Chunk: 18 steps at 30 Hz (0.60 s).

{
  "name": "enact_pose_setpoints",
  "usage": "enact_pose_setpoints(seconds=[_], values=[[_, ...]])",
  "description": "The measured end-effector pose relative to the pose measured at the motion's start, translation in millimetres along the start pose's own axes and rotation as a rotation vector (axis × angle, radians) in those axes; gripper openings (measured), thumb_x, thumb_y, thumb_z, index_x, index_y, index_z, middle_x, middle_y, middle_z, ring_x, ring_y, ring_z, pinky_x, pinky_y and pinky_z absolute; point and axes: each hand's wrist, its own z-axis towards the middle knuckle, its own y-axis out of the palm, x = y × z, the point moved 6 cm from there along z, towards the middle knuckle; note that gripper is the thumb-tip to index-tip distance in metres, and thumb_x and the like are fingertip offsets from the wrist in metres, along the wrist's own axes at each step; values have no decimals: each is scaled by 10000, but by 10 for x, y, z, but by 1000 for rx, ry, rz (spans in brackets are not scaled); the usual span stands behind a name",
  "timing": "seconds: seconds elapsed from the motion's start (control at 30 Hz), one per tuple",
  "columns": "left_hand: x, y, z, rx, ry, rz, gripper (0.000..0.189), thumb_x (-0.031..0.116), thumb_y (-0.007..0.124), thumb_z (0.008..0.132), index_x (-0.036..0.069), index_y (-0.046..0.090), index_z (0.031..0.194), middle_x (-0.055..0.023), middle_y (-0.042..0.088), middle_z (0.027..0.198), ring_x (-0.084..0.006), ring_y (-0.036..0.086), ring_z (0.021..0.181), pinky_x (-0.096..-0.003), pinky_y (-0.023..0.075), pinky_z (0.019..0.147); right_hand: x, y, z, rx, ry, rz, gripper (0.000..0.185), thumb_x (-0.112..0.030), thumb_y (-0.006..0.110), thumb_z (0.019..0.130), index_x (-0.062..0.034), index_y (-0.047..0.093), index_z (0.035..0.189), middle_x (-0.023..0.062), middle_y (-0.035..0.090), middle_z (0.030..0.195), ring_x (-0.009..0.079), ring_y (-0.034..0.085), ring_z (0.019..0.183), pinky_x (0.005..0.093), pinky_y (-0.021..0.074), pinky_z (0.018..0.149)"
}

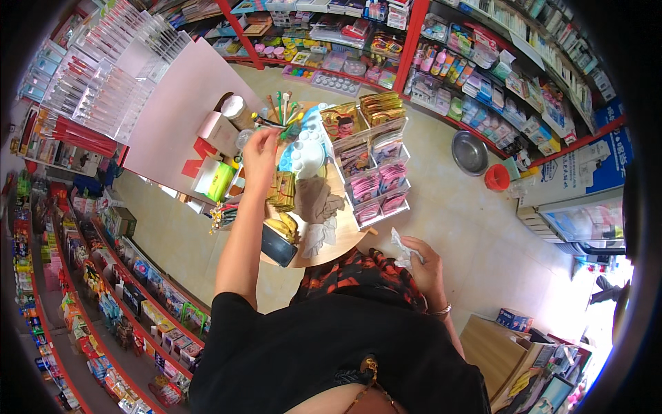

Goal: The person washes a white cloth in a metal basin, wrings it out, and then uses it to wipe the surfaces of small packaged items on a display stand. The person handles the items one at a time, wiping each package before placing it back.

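My left hand (260, 150) reaches over the round wooden table (339, 248), its fingers drawn together beside a cluster of pens with novelty tops (282, 106). A dark pen with a yellow end (266, 122) lies just beyond the fingertips; whether they grip it I cannot tell. Off the table's right front edge, my right hand (428, 265) holds a crumpled white tissue (405, 252). Near my left forearm are gold foil packets (282, 190), bananas (282, 225) and a dark smartphone (279, 246). A brown cloth (315, 199) lies by another crumpled tissue (319, 237).
A clear tiered display rack (364, 171) full of packets stands on the table's right side. Left are a tissue pack (214, 181) and a lidded canister (236, 111). Stocked shelves (331, 41) surround the floor, where a metal basin (469, 152) and red bucket (497, 177) stand.
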Motion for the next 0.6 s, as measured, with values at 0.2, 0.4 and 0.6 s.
enact_pose_setpoints(seconds=[0.2,0.4,0.6], values=[[-1445,-226,-699,59,-117,668,275,50,622,839,-84,638,1079,-283,660,1031,-424,629,1009,-469,495,901,-4,108,14,-47,67,46,337,102,502,862,7,690,1125,154,704,1176,251,665,1122,337,487,996],[-2368,-230,-530,37,-325,884,340,64,678,776,-88,558,1055,-318,598,1107,-484,543,1097,-518,431,974,-42,165,-43,-85,135,8,341,93,492,862,18,690,1130,159,702,1172,253,665,1120,330,483,997],[-2422,-309,-402,-209,-537,1050,480,434,647,912,110,643,1266,-219,674,1184,-374,673,1037,-482,542,876,59,83,-180,-32,68,-19,328,80,512,873,10,678,1147,156,694,1193,251,666,1108,345,509,966]])
